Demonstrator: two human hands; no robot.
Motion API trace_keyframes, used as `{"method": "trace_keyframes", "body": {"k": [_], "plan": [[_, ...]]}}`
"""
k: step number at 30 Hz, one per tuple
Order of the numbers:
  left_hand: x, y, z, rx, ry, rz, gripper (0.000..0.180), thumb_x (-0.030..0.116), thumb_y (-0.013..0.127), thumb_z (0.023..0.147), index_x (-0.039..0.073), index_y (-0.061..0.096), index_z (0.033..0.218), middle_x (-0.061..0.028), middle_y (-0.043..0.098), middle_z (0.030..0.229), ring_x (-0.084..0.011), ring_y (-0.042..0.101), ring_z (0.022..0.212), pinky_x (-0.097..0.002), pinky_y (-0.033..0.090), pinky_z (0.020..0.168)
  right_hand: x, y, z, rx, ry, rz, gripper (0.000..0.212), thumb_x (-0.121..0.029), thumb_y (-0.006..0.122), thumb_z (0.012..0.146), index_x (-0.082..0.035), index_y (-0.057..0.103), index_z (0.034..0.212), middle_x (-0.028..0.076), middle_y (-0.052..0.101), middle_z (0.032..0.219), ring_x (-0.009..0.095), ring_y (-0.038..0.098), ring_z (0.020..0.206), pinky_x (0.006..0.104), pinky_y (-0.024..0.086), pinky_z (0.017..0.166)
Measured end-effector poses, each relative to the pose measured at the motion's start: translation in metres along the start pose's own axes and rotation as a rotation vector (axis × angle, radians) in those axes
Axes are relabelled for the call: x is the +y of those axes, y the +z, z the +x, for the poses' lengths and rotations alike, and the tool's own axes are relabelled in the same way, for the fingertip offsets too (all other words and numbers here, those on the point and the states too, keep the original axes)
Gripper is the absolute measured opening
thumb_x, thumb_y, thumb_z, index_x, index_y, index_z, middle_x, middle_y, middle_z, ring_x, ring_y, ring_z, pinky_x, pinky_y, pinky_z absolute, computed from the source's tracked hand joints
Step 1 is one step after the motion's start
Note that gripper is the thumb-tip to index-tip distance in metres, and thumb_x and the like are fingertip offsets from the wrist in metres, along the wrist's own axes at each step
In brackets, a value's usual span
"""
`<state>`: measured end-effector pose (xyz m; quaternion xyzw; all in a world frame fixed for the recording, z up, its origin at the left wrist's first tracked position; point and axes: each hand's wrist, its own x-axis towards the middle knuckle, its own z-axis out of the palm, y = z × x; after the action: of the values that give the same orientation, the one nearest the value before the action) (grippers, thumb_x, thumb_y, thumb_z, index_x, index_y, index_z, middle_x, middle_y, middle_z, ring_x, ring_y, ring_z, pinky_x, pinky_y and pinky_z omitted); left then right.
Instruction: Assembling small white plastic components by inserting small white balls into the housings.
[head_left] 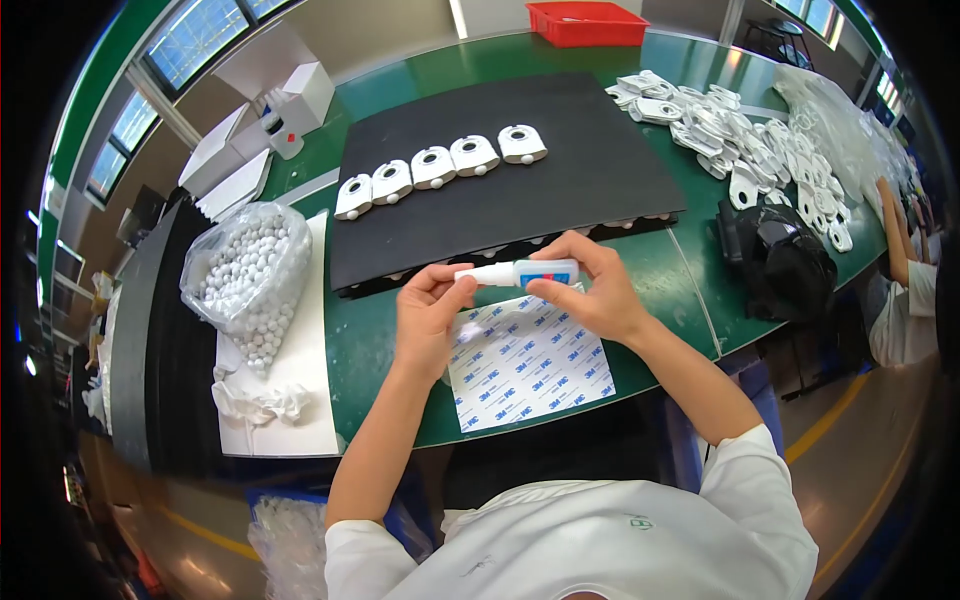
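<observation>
As the right hand clamps its fingers around a small white bottle, the left hand pinches its narrow end — printed sheet at the bottle's six o'clock, five white pieces at eleven.

Left fingers pinched, right fingers curled

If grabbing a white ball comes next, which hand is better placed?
Probably the left hand: it is nearer the clear bag of balls. The right hand is farther off; both hold the small bottle.
</observation>
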<state>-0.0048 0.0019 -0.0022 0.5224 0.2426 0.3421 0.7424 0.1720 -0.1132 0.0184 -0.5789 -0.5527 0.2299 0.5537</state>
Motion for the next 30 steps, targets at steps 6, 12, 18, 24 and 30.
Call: {"method": "trace_keyframes", "body": {"k": [6, 12, 18, 24, 30], "plan": [[-0.003, 0.021, -0.003, -0.139, 0.311, 0.280, 0.059, 0.006, 0.072, 0.070, -0.001, 0.043, 0.120, -0.0176, 0.055, 0.114, -0.0214, 0.055, 0.100, -0.0311, 0.044, 0.086, 0.002, -0.024, -0.015, -0.128, -0.050, -0.050, 0.022, -0.017, 0.066, 0.077, -0.001, 0.059, 0.090, 0.008, 0.062, 0.082, 0.015, 0.058, 0.077, 0.0273, 0.043, 0.069], [0.002, 0.032, -0.013, -0.180, 0.561, 0.438, 0.104, 0.040, 0.074, 0.067, 0.005, 0.009, 0.140, -0.0185, 0.037, 0.135, -0.0251, 0.047, 0.112, -0.0288, 0.045, 0.081, -0.044, -0.093, -0.062, 0.171, -0.139, -0.035, 0.022, -0.019, 0.065, 0.080, -0.003, 0.058, 0.093, 0.004, 0.059, 0.082, 0.012, 0.055, 0.074, 0.0255, 0.042, 0.070], [-0.002, 0.029, -0.006, -0.129, 0.650, 0.547, 0.075, 0.037, 0.055, 0.085, 0.004, 0.016, 0.139, -0.0182, 0.042, 0.130, -0.0247, 0.049, 0.108, -0.0254, 0.044, 0.076, -0.036, -0.218, -0.181, 1.062, -0.339, -0.215, 0.026, -0.020, 0.042, 0.094, 0.002, 0.049, 0.105, 0.016, 0.061, 0.097, 0.018, 0.060, 0.085, 0.0295, 0.047, 0.078], [0.001, 0.041, -0.006, -0.054, 0.624, 0.539, 0.070, 0.034, 0.055, 0.085, 0.001, 0.021, 0.136, -0.0186, 0.046, 0.126, -0.0210, 0.051, 0.103, -0.0240, 0.043, 0.074, 0.023, -0.263, -0.362, 1.605, 0.051, -0.824, 0.033, -0.022, 0.050, 0.088, 0.000, 0.051, 0.112, 0.012, 0.055, 0.110, 0.020, 0.051, 0.102, 0.0299, 0.039, 0.089], [0.009, 0.038, -0.007, -0.021, 0.627, 0.534, 0.064, 0.027, 0.053, 0.085, 0.001, 0.024, 0.135, -0.0186, 0.047, 0.124, -0.0209, 0.050, 0.103, -0.0248, 0.043, 0.074, 0.067, -0.249, -0.374, 1.583, 0.700, -1.233, 0.049, -0.030, 0.055, 0.085, -0.003, 0.044, 0.123, 0.016, 0.039, 0.130, 0.030, 0.033, 0.122, 0.0383, 0.026, 0.101]]}}
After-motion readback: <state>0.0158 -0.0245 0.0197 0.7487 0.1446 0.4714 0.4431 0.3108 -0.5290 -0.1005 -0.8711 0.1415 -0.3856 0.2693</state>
